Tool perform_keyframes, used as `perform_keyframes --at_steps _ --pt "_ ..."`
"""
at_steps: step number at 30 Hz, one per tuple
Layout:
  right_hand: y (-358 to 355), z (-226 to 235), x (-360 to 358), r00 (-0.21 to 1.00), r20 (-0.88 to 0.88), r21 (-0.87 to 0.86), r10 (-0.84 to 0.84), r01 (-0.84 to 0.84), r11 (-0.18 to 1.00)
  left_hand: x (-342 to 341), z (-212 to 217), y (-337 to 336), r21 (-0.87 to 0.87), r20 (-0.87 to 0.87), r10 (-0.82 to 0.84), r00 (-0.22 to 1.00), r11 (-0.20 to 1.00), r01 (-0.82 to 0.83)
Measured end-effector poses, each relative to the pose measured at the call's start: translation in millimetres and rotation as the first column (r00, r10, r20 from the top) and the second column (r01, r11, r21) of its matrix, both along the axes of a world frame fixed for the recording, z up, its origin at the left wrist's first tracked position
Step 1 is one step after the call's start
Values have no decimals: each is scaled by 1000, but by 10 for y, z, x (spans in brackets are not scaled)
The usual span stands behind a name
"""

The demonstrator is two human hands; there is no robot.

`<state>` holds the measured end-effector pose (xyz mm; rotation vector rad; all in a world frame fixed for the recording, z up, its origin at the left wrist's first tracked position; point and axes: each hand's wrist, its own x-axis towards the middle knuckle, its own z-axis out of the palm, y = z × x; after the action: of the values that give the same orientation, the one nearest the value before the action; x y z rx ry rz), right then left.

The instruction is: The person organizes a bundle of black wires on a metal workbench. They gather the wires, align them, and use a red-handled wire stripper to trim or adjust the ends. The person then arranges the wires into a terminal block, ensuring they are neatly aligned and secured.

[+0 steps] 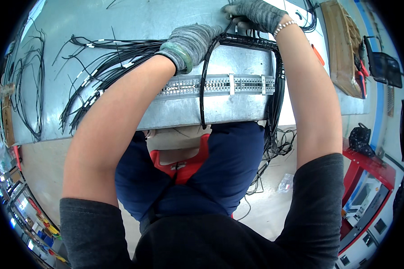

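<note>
My left hand, in a grey knit glove, is closed around a thick bundle of black wires on the metal table. My right hand, gloved alike, is at the far side of the bundle. Its fingers are closed on a thin black strand that rises from the bundle; the fingertips are partly hidden. Left of my left hand, the wires fan out into loose ends with white labels. A black cable runs from the bundle over the table's near edge. Nearer me lies a terminal block strip.
The bundle bends at the right and hangs off the table near my right forearm. More loose wires lie far left. A cardboard box stands at the right, with red-handled tools beside it. A red stool is between my legs.
</note>
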<state>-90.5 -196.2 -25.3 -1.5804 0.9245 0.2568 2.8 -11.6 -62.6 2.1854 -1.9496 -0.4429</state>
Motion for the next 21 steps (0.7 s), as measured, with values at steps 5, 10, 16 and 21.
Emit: perform_keyframes --at_steps 5,10,16,21 --pt "68 136 -182 987 131 50 91 -98 994 -5 -27 -42 17 -29 5 1000 1000 -5" --pt "177 48 -172 988 155 32 -7 2 999 7 4 15 -13 -9 7 1000 1000 -7" --pt "309 -258 -72 1000 -28 -515 8 -21 857 -52 58 -50 85 4 7 1000 996 -8" --pt "331 -142 -49 993 113 -342 -10 48 939 25 -22 -15 56 1 12 1000 998 -12"
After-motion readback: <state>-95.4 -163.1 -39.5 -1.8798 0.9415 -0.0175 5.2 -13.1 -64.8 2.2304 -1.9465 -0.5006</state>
